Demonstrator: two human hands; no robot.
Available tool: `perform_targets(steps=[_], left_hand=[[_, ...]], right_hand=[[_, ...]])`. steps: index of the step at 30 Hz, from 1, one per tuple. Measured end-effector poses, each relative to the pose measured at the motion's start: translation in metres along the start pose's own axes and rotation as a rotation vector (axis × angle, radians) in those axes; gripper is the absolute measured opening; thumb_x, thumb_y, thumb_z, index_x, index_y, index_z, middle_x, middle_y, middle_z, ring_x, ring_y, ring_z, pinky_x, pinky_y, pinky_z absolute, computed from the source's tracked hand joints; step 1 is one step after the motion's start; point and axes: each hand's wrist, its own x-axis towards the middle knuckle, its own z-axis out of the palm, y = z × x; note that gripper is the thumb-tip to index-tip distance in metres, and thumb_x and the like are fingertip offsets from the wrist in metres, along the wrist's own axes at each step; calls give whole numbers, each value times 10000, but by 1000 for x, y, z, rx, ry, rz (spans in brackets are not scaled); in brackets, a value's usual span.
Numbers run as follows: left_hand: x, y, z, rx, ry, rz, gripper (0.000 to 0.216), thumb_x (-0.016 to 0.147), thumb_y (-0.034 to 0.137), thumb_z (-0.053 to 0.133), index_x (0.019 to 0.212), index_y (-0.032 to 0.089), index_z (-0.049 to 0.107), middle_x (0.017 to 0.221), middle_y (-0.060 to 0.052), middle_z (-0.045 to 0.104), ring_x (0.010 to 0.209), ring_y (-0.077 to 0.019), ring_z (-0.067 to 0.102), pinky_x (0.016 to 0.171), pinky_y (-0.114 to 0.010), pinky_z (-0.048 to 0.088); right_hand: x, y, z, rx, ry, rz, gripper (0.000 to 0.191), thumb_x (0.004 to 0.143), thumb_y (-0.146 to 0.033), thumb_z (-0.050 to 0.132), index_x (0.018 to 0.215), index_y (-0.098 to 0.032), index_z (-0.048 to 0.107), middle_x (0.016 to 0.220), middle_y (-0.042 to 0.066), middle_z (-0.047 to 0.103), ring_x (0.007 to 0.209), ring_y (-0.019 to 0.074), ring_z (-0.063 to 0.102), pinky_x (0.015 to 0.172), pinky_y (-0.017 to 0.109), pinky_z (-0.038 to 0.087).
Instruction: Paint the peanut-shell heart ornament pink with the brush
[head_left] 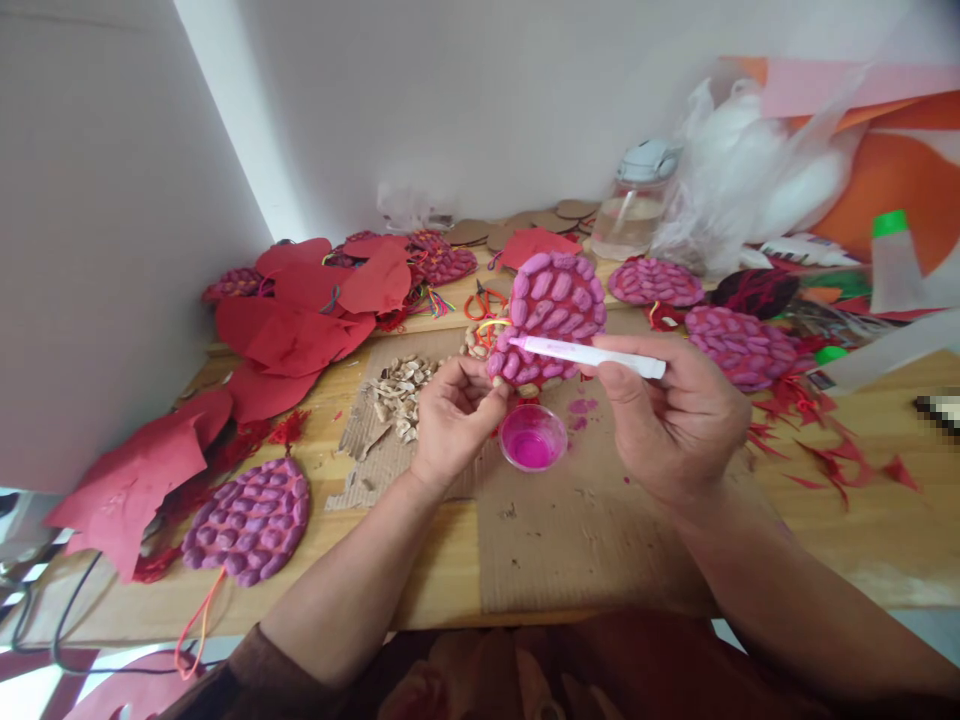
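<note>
Between the fingers of my left hand (463, 408) is the lower left edge of a peanut-shell ornament (556, 298), tilted up to face me. Most of its peanuts are pink on a red backing; a few along the bottom edge are plain tan. My right hand (671, 425) grips a white marker pen (592, 354), its pink tip at the left peanuts of the ornament, seemingly touching them. Just below stands a small clear cup (533, 437) of magenta liquid. A yellow cord loop (491, 328) hangs at the ornament's left side.
Peanut shells (405, 392) lie on cardboard (555, 545). Red paper shapes (296, 325) are heaped at left, near a finished purple ornament (251, 520). Right are more pink ornaments (739, 345) and a glue bottle (894, 265). Behind stand a water jar (628, 215) and orange-handled scissors (484, 298).
</note>
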Motion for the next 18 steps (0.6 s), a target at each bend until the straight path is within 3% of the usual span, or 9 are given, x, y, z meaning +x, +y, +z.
perform_targets(steps=[7,14,18], left_hand=[[1,0,-1,-4,15,40,256,768,292,829,831,175,610,758,-10,697,637,-114,684,655,-240,601],[3,0,-3,22,54,55,302,748,335,854,831,173,613,747,-8,690,632,-116,678,669,-249,599],[2,3,-2,49,66,84,317,740,347,863,819,174,609,709,0,677,623,-115,674,653,-234,582]], right_hand=[[1,1,-1,-6,25,14,196,880,-295,750,1071,-250,754,931,43,792,818,213,750,756,378,606],[15,4,-7,-8,166,-26,138,913,-297,720,1038,-244,746,858,15,785,691,149,701,636,302,571],[18,10,-8,-32,170,-6,151,903,-305,734,1041,-245,751,881,27,784,746,169,720,712,336,586]])
